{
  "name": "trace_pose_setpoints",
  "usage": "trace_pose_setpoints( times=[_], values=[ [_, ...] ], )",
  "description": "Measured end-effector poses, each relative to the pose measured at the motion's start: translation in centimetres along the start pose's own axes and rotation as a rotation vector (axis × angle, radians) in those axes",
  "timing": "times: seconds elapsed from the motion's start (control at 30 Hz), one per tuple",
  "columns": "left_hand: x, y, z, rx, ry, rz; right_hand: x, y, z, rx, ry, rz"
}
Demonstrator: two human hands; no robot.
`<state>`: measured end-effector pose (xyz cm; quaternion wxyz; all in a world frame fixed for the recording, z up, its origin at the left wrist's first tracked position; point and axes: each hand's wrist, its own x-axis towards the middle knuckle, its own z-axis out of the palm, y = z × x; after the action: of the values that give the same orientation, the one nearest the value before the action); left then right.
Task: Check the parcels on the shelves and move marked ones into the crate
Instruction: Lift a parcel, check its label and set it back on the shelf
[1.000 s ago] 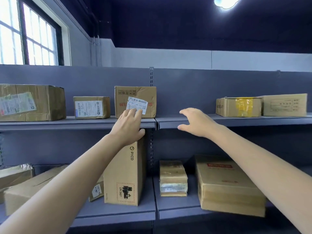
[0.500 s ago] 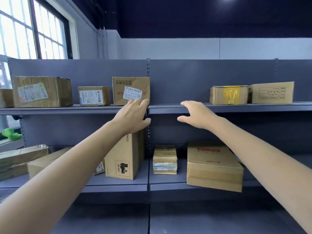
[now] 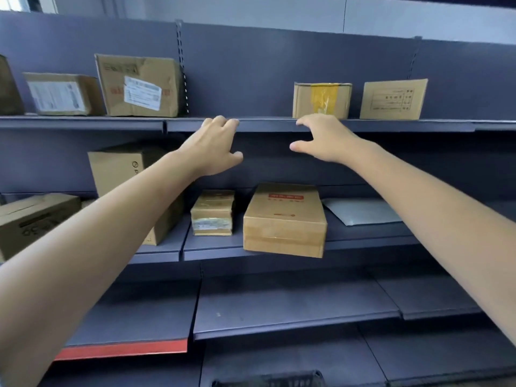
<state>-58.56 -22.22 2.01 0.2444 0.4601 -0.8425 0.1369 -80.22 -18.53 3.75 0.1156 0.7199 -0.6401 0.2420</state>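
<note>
Left hand (image 3: 215,146) and right hand (image 3: 324,141) loosely spread, holding nothing, tan yellow-taped parcel (image 3: 321,100) just above right hand

Single head cam, wide-angle, faced forward and slightly down at grey shelving (image 3: 279,125), close range. Both forearms entered from bottom corners. No second view, so no overlap.

Open stretch of top shelf (image 3: 265,124) at 12 o'clock, between labelled box (image 3: 138,85) at 10 o'clock and yellow-taped box (image 3: 321,100) at 1 o'clock. Bare lower shelf (image 3: 293,305) at 6 o'clock.
</note>
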Motion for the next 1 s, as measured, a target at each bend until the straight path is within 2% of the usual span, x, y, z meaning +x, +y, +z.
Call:
trace_pose_setpoints(
  times=[0.23, 0.43, 0.77, 1.0],
  values=[
    [3.9, 0.5, 2.1, -0.002, 0.011, 0.074, 1.8, 2.2, 1.6, -0.009, 0.003, -0.003],
    [8.1, 0.2, 4.0, -0.075, 0.034, 0.123, 3.6, 4.4, 3.2, -0.053, -0.048, 0.065],
    [13.2, 3.8, 7.1, -0.131, 0.017, 0.126, 4.9, 10.9, 0.9, -0.094, -0.006, 0.102],
    [16.5, 7.6, 8.5, -0.075, 0.03, 0.064, 6.7, 16.6, 0.2, -0.04, 0.027, 0.025]
  ],
)
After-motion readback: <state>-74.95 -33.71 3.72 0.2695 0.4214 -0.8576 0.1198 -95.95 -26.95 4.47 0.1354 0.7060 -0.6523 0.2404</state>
